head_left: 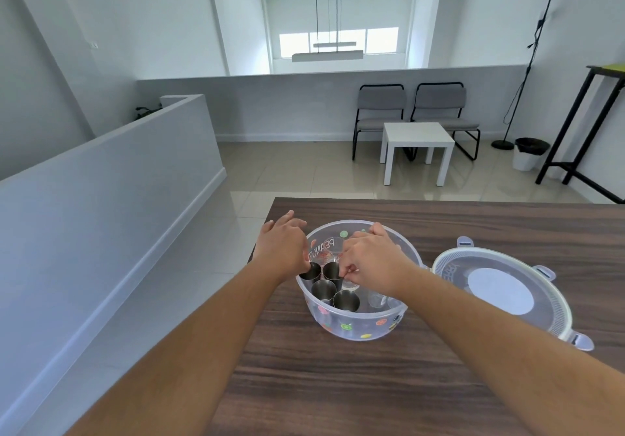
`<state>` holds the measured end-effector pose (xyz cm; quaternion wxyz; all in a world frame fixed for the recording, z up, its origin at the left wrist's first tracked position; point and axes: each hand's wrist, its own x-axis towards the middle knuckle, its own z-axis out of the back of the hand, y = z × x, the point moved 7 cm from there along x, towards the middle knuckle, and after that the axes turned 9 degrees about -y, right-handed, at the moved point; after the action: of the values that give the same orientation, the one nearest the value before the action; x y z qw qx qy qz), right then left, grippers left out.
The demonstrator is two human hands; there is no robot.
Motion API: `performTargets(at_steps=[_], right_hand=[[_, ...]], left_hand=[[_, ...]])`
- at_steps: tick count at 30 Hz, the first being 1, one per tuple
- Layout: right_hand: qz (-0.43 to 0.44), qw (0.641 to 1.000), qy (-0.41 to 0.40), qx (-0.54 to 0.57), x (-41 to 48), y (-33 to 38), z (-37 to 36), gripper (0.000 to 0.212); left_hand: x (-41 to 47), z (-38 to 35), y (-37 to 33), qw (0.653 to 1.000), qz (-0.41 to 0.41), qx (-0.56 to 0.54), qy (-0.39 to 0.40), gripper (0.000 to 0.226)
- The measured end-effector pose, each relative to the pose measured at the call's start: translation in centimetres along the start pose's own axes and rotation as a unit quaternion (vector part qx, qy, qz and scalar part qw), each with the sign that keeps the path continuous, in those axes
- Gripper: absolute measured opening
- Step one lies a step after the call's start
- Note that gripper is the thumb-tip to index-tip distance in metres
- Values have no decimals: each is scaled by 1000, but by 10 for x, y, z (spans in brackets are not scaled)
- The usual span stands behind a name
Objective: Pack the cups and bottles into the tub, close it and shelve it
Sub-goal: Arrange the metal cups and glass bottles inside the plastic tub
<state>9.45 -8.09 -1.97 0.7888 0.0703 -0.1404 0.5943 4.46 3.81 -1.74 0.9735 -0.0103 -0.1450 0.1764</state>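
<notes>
Four small steel cups (333, 286) stand packed in our clear, fruit-printed plastic tub (355, 329) (lid (500, 288) lying beside); left hand (282, 248) pinches one rim, right hand (370, 261) curls around something unclear; a careless tug could topple neighbours.

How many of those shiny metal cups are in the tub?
4 metal cups show in the tub, clustered at its left side: two at the back, two nearer. The hands could hide more.
</notes>
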Motion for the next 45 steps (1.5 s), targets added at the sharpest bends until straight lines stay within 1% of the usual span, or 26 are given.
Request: performTargets(at_steps=[2, 4, 7, 9, 12, 14, 16, 19, 23, 28, 33, 38, 40, 42, 45], right_hand=[[-1, 1000, 10, 14, 0, 0, 1, 15], [-21, 998, 18, 49, 1, -9, 8, 17], [-86, 992, -19, 95, 7, -42, 28, 16], [-121, 989, -26, 86, 10, -62, 34, 14], [-138, 989, 19, 41, 15, -75, 23, 19], [-136, 989, 63, 17, 16, -77, 10, 25], [-127, 988, 87, 7, 18, -79, -2, 27], [-119, 989, 78, 25, 20, -81, -11, 23], [-116, 989, 58, 74, 21, -79, -20, 15], [-132, 987, 32, 88, 21, -82, -26, 10], [-136, 986, 38, 90, 18, -79, -27, 12], [-123, 988, 31, 88, 14, -73, -11, 17], [-105, 989, 41, 99, 13, -66, -5, 16], [-84, 987, 75, 117, 13, -55, -4, 17], [-61, 985, 118, 107, 14, -42, -8, 18]], left_hand=[[0, -1, 1, 1000, 6, -8, 7, 13], [1, 1, 3, 999, 13, -27, 12, 15], [8, 10, 5, 998, 16, -67, -12, 10], [15, 13, 1, 997, 1, -73, -26, 8], [28, 6, -14, 997, -43, -61, -14, 13], [35, -5, -22, 997, -66, -47, 17, 19], [41, -16, -24, 995, -74, -33, 58, 25], [48, -29, -20, 992, -61, -36, 104, 26], [54, -35, -17, 992, -52, -60, 94, 17], [57, -39, -21, 990, -55, -85, 95, 14], [57, -39, -26, 990, -64, -87, 85, 14], [51, -30, -20, 992, -77, -75, 66, 15], [49, -23, -13, 992, -74, -78, 63, 13], [46, -18, -7, 991, -76, -80, 69, 12], [39, -18, -5, 991, -81, -62, 85, 17]])
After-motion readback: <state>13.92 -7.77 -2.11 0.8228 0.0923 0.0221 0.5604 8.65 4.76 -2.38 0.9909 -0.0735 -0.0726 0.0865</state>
